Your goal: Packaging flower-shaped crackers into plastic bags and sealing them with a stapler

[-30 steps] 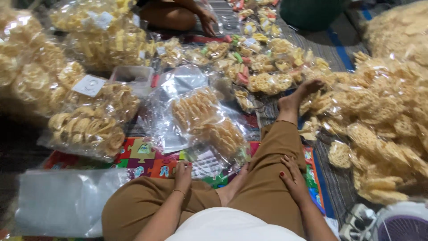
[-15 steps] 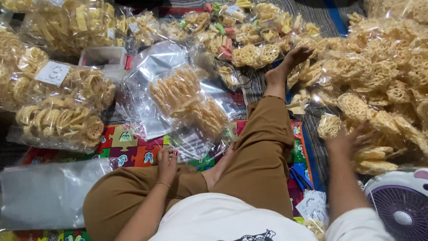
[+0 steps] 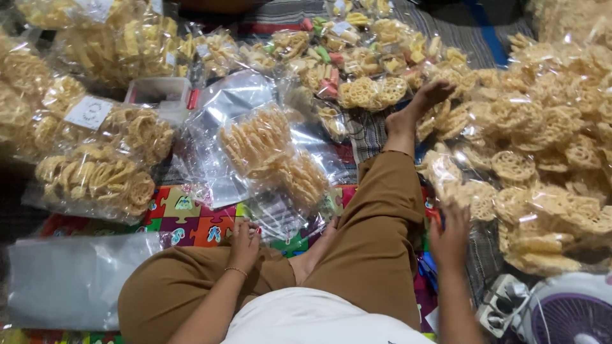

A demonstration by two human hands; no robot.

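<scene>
- My left hand [image 3: 244, 239] rests slack on my knee, holding nothing.
- My right hand [image 3: 450, 237], fingers spread, hovers near the bagged lattice crackers [image 3: 475, 197]; best grip gently.

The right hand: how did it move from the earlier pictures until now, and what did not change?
The right hand left the right thigh and moved out to the person's right, toward the loose lattice crackers; whether it holds one now cannot be seen. The left hand stayed on the left knee. The bagged crackers in front, the outstretched right leg and the fan kept their places.
</scene>
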